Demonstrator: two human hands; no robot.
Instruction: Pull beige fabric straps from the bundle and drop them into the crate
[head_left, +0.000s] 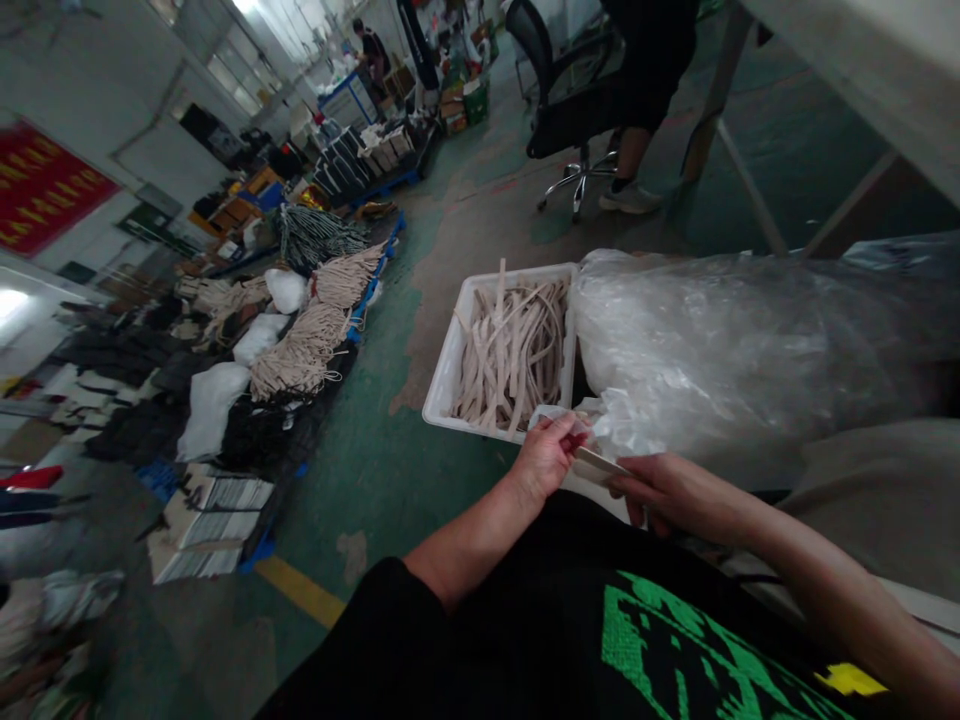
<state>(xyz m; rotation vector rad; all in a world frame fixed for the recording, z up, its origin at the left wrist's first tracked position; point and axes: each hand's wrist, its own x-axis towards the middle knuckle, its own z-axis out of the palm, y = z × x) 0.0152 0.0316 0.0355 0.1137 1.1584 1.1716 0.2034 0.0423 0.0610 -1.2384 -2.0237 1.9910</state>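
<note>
My left hand (546, 455) is closed in a pinch on one end of a flat beige strip (600, 463), just below the near edge of a white plastic tray (444, 375). My right hand (664, 492) is closed round the strip's other end, close beside the left hand. The tray sits on the floor and holds several beige strips (514, 350) of the same kind. A large clear plastic bag (720, 345) lies right of the tray, its edge touching my hands.
Bundles of beige cords (307, 345), white bags and dark goods are piled on blue pallets at left. A person sits on a black office chair (574, 110) ahead. A table's leg (739, 165) stands at the upper right. Another person stands far back.
</note>
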